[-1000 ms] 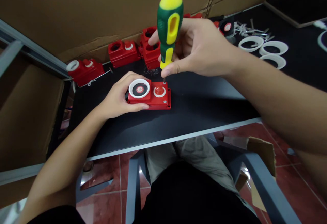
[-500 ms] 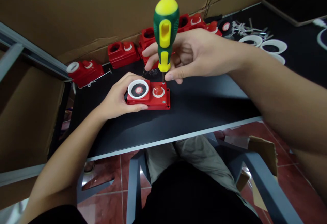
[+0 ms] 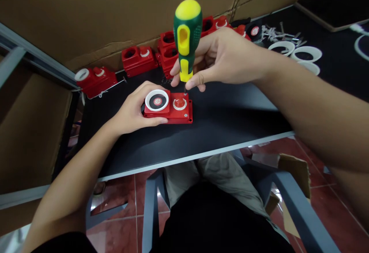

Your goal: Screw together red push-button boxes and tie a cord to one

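A red alarm unit (image 3: 178,120) lies on the black tabletop, with a white ring (image 3: 147,100) around a dark round face and a small red dome lamp (image 3: 179,103) beside it. My left hand (image 3: 137,109) is closed around its left end, thumb along the near side. An upright green and yellow screwdriver (image 3: 187,37) stands with its tip at the screw in the unit's far right corner. My right hand (image 3: 211,59) holds it low on the handle between thumb and fingers. Another screw (image 3: 185,115) sits at the near right corner.
Several similar red units (image 3: 140,60) line the cardboard wall (image 3: 115,10). White rings (image 3: 307,54) and a pile of small pale parts (image 3: 272,33) lie at the back right, near a flat dark panel (image 3: 334,5). A metal frame (image 3: 34,53) borders the left side.
My right fingers have shifted on the screwdriver, curling closer to its lower handle. The handle has turned slightly. The alarm unit stays in place under my left hand.
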Demonstrator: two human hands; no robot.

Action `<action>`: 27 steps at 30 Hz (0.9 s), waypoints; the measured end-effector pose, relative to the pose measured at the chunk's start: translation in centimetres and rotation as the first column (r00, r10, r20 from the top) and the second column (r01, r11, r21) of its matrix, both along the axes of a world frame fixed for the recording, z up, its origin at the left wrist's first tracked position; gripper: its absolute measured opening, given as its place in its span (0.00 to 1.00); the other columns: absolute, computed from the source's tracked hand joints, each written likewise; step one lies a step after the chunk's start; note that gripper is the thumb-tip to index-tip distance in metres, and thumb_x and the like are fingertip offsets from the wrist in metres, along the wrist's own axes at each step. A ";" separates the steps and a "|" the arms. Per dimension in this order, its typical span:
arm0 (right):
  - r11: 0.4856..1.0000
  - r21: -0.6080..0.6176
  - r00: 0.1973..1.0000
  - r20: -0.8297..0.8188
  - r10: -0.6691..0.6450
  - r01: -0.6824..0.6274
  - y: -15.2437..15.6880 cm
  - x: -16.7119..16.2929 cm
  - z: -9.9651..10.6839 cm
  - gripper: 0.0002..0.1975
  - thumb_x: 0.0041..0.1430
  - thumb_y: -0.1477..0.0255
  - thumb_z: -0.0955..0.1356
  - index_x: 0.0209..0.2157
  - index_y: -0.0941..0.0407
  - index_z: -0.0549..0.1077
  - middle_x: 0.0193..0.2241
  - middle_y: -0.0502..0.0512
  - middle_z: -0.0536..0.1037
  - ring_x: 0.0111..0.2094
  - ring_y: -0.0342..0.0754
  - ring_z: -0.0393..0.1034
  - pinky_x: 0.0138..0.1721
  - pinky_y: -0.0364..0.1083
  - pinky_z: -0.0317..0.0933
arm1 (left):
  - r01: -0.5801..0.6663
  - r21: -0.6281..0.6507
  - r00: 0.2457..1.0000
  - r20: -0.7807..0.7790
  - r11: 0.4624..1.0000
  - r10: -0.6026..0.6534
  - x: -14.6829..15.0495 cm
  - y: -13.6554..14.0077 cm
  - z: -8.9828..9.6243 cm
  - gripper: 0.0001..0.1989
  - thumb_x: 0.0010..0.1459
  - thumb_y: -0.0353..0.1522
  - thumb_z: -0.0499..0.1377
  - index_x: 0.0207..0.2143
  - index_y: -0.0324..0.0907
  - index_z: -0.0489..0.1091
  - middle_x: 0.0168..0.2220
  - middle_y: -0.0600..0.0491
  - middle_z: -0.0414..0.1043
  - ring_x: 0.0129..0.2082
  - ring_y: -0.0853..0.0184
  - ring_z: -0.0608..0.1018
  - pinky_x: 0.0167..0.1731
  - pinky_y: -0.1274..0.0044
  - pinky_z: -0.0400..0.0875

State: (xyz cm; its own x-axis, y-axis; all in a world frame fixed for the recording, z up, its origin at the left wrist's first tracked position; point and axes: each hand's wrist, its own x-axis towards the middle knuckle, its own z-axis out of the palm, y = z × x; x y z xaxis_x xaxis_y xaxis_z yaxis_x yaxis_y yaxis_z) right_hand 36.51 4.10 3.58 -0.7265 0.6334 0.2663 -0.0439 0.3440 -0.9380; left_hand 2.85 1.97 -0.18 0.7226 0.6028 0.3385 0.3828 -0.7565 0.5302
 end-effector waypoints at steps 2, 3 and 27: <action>0.999 0.010 0.999 0.002 -0.042 0.042 0.1 -0.2 -0.3 0.14 0.57 0.71 0.87 0.43 0.53 0.87 0.49 0.53 0.93 0.44 0.46 0.86 0.34 0.42 0.76 | -0.004 0.005 1.000 -0.009 1.000 0.004 0.0 0.0 0.0 0.42 0.65 0.64 0.80 0.65 0.44 0.81 0.61 0.41 0.85 0.58 0.50 0.87 0.65 0.61 0.84; 0.998 0.015 0.998 -0.007 -0.060 0.060 0.3 -0.3 -0.5 0.15 0.55 0.69 0.88 0.41 0.53 0.86 0.47 0.53 0.93 0.43 0.46 0.85 0.34 0.42 0.75 | -0.008 0.005 1.000 -0.017 1.000 0.008 0.0 0.0 0.1 0.43 0.65 0.64 0.80 0.65 0.43 0.81 0.61 0.42 0.85 0.58 0.50 0.87 0.65 0.61 0.84; 0.986 0.024 0.980 -0.105 0.167 -0.165 1.1 0.4 -1.4 0.32 0.69 0.61 0.86 0.68 0.54 0.80 0.66 0.59 0.87 0.41 0.37 0.80 0.35 0.35 0.70 | -0.018 0.005 1.000 -0.019 1.000 0.018 0.1 -0.2 0.3 0.40 0.65 0.63 0.80 0.64 0.44 0.81 0.60 0.42 0.85 0.58 0.48 0.87 0.65 0.58 0.85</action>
State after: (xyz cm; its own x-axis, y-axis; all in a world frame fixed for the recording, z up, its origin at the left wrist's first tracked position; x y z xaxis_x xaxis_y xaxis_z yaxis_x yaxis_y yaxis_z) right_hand 36.89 5.19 2.21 -0.7881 0.5016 0.3568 -0.2012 0.3378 -0.9195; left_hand 2.99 1.80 0.13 0.7178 0.6143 0.3276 0.4068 -0.7520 0.5187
